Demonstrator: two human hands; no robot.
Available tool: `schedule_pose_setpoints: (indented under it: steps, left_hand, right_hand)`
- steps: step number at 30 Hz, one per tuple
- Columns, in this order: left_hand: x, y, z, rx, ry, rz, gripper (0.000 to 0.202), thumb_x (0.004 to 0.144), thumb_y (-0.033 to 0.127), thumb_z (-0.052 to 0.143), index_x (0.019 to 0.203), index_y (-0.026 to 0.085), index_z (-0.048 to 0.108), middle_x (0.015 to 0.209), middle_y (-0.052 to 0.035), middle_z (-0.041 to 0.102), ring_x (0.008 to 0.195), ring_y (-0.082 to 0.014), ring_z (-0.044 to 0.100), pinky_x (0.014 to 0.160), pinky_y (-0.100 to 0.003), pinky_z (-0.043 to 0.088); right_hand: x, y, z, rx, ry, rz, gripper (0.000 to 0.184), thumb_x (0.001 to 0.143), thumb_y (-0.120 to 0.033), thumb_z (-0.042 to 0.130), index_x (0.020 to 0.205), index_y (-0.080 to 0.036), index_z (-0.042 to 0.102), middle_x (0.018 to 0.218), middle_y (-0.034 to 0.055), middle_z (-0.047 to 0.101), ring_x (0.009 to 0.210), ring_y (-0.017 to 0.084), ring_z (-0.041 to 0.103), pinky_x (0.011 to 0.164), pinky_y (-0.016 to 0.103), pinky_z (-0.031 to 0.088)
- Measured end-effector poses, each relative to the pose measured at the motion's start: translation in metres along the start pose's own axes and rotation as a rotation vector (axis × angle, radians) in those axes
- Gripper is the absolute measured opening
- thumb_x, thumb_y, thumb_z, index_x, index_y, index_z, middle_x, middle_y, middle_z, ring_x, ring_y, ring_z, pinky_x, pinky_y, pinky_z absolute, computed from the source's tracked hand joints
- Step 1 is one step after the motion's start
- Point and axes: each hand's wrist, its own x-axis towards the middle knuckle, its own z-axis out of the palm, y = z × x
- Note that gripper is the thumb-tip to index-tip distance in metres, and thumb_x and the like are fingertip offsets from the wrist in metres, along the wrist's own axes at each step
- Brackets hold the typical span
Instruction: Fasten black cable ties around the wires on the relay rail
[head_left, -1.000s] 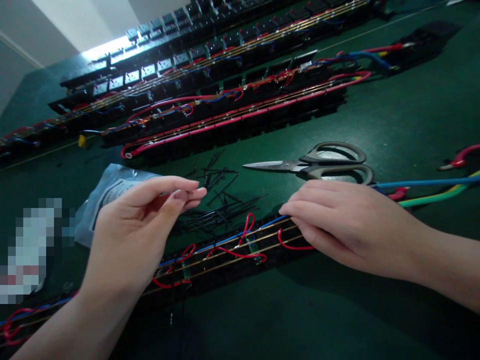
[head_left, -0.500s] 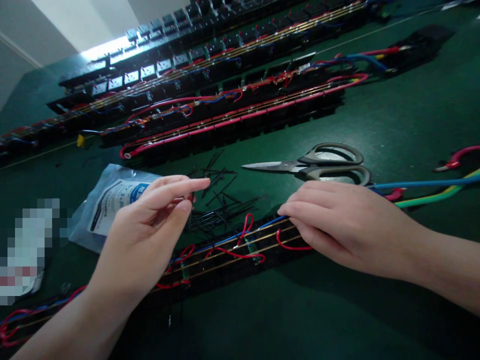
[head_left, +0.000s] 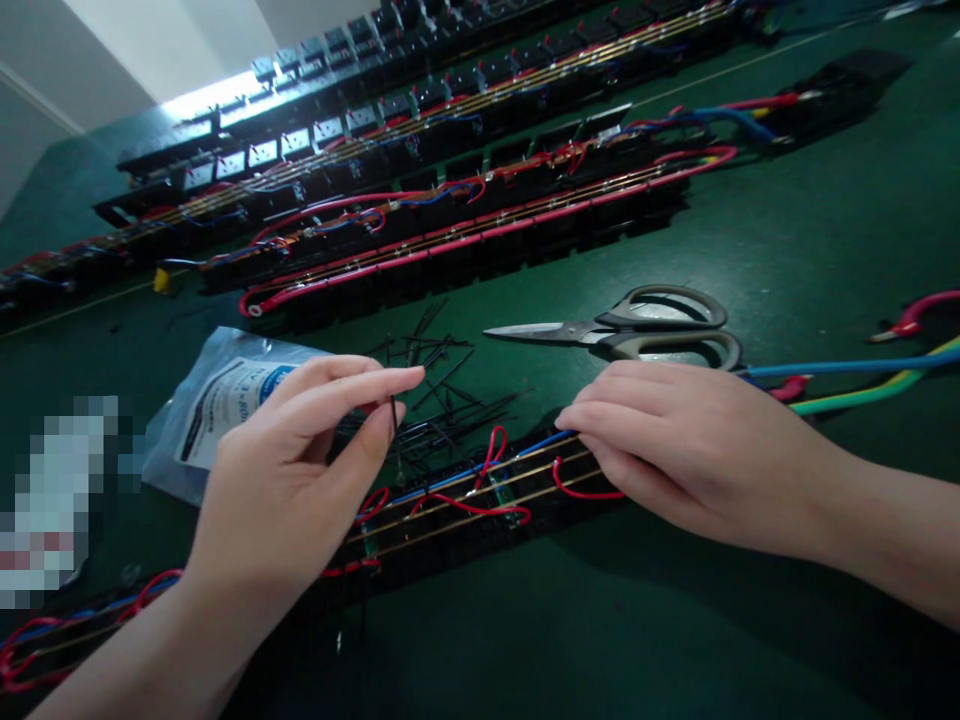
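Hands are working over a long black socket strip with brass rails and red and blue wires (head_left: 465, 505).
The left hand (head_left: 300, 470) is pinching a thin black cable tie (head_left: 394, 425) upright; the right hand (head_left: 675, 450) is resting fingertips on the strip. A pile of black ties (head_left: 450, 395) is lying at the left hand's 2 o'clock, grey-handled steel scissors (head_left: 622, 325) at the right hand's 12 o'clock.

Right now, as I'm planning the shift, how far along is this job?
Done: wired strips in rows behind. In hand: the left hand pinches a cable tie; the right hand rests on the near strip. Left: its red wires loop loose, apparently untied.
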Motion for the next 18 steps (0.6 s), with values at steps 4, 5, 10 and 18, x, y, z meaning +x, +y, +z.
schedule_pose_setpoints:
  steps: [4,5,10,18]
  left_hand:
    - [-0.005,-0.001,-0.008,0.237,0.036,0.247,0.028,0.103,0.02,0.071,0.122,0.037,0.083,0.103,-0.0015,0.07,0.091,-0.017,0.066,0.079,-0.035,0.054]
    - [-0.006,-0.001,-0.011,0.301,0.044,0.317,0.029,0.102,0.019,0.071,0.122,0.038,0.081,0.104,-0.0025,0.068,0.092,-0.0186,0.066,0.081,-0.038,0.052]
    - [-0.024,0.016,-0.016,0.398,-0.142,0.743,0.012,0.099,0.02,0.072,0.106,0.029,0.072,0.102,-0.0011,0.073,0.091,-0.0192,0.067,0.087,-0.042,0.053]
    - [-0.036,0.043,0.016,0.42,-0.142,0.736,0.012,0.1,0.01,0.072,0.095,0.02,0.067,0.078,0.0045,0.08,0.065,-0.0143,0.07,0.064,-0.037,0.05]
  right_hand:
    - [0.0,0.0,0.0,-0.005,-0.001,-0.004,0.031,0.11,-0.017,0.046,0.101,-0.014,0.075,0.095,0.0077,0.078,0.083,0.018,0.069,0.073,0.032,0.049]
    - [-0.001,0.0,-0.001,-0.006,0.001,-0.003,0.031,0.11,-0.017,0.045,0.101,-0.014,0.075,0.094,0.0073,0.078,0.082,0.018,0.068,0.073,0.032,0.049]
    - [0.0,-0.002,0.0,-0.01,0.044,0.03,0.022,0.109,-0.017,0.05,0.115,-0.015,0.071,0.102,0.0078,0.078,0.09,0.018,0.072,0.08,0.032,0.056]
    - [-0.005,-0.008,-0.002,0.236,0.074,0.048,0.014,0.107,-0.029,0.061,0.115,-0.024,0.072,0.129,0.0089,0.074,0.123,0.023,0.065,0.106,0.043,0.051]
